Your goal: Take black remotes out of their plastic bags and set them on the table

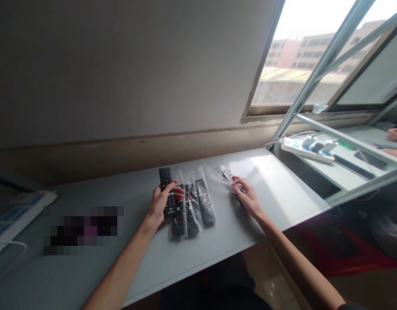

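My left hand (161, 202) grips a bare black remote control (166, 177) and holds it just above the grey table (269, 181). Right of it lie three black remotes in clear plastic bags (195, 206), side by side. My right hand (246, 194) rests further right on an empty clear plastic bag (224, 174), fingers on its edge.
A white power strip (306, 148) with plugs sits on a neighbouring table at the right, where another person's hand (395, 134) shows. A white device with a cable (16, 213) lies at the far left. A wall and window stand behind the table.
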The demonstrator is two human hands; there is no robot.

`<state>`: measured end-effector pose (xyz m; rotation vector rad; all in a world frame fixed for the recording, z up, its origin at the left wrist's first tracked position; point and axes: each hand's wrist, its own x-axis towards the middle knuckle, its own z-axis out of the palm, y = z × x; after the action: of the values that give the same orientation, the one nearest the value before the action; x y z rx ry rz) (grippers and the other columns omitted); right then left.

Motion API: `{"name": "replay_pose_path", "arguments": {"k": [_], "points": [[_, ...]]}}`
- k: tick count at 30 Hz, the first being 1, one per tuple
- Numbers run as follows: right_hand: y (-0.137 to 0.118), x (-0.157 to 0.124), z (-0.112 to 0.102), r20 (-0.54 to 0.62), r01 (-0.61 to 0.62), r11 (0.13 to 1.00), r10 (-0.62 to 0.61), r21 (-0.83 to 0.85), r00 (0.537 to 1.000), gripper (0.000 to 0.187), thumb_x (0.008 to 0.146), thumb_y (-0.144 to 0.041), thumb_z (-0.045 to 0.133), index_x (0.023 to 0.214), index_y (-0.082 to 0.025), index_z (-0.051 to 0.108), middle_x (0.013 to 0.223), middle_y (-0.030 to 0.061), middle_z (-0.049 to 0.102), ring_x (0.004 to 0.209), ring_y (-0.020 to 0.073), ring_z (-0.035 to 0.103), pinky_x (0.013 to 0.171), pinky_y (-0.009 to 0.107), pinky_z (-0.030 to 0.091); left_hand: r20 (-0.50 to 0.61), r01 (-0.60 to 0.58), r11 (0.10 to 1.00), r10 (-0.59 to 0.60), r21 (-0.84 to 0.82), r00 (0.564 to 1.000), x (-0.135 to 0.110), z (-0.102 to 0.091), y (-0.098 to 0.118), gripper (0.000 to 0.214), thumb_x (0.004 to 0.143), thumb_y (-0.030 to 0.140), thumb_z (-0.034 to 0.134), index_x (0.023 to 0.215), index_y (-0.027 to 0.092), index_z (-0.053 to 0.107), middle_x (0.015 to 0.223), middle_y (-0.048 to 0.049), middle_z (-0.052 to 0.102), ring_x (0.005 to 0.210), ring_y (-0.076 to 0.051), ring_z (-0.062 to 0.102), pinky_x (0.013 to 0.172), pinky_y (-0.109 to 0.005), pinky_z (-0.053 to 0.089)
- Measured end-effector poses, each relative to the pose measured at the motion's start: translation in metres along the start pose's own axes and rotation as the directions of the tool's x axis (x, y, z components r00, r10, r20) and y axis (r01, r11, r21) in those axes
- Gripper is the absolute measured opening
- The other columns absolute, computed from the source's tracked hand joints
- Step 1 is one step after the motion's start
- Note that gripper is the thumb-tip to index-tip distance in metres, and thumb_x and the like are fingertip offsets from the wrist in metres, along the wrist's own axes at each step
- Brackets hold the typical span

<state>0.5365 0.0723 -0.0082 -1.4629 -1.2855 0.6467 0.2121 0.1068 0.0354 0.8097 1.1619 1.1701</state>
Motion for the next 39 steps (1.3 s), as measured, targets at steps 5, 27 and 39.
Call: {"name": "replay_pose_path", "arguments": {"k": [5,27,39], "points": [[-0.026,-0.008,0.018,0.068,-0.037,0.987,0.027,0.157,0.997,0.035,0.088,-0.057,0.074,0.089,-0.023,0.074,0.101,0.0073,0.080,0.088,0.0234,0.071,0.081,0.037,0.056,0.042,-0.008,1.000,0.007,0.006,0.999,-0.002,0.000,-0.001,0.056,0.068,0.050,0.089,0.107,0.015,0.067,0.075,-0.0053,0.077,0.055,-0.018,0.070,0.050,-0.025,0.054],[0.006,-0.070,-0.075,0.003,0.205,0.763,-0.258,-0.613,0.966,0.045,0.099,-0.039,0.063,0.143,-0.033,0.069,0.167,0.0140,0.045,0.160,0.0465,0.032,0.121,0.075,0.035,0.078,-0.029,0.999,0.025,0.044,0.997,-0.002,0.000,0.001,0.055,0.070,0.049,0.089,0.106,0.015,0.066,0.075,-0.0037,0.075,0.053,-0.015,0.066,0.049,-0.025,0.054],[0.009,-0.014,-0.054,-0.009,0.154,0.877,-0.178,-0.455,0.984,0.048,0.097,-0.047,0.058,0.138,-0.023,0.069,0.090,0.0076,0.072,0.079,0.0285,0.065,0.085,0.046,0.055,0.305,-0.198,0.958,0.129,0.206,0.943,-0.005,0.004,-0.005,0.042,0.082,0.054,0.083,0.096,0.018,0.066,0.069,-0.0037,0.072,0.044,-0.016,0.062,0.043,-0.025,0.043]]}}
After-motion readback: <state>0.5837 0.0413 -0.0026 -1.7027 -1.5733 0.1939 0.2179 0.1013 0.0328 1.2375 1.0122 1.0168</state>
